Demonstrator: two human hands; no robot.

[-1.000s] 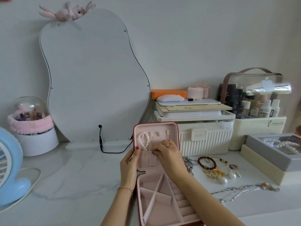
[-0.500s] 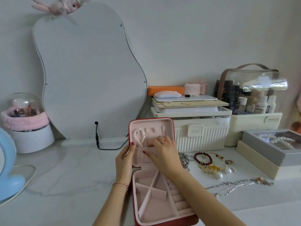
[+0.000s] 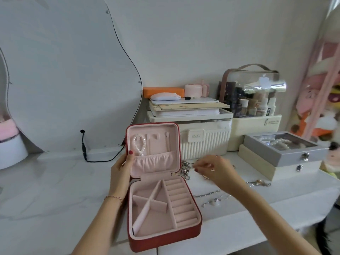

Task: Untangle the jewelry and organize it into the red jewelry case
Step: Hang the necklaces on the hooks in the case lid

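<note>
two hands: left hand (image 3: 120, 169) grips red jewelry case (image 3: 161, 190) lid; right hand (image 3: 214, 169) pinches tangled chains (image 3: 185, 169) beside it.

We saw red jewelry case (image 3: 163, 234) open, lid upright, pearl bracelet (image 3: 139, 145) hung inside; silver chains (image 3: 185, 169) tangled beside it.

Left hand (image 3: 121, 168) raised at the left edge of the upright lid, thumb laid on its inner rim, fingers behind; forearm extended up from the lower frame, thin bracelet at the wrist. Right hand (image 3: 214, 169) reaching forward and rightward, palm down, fingers loosely curled with thumb and forefinger drawn together; any pinched item indiscernible.
</note>
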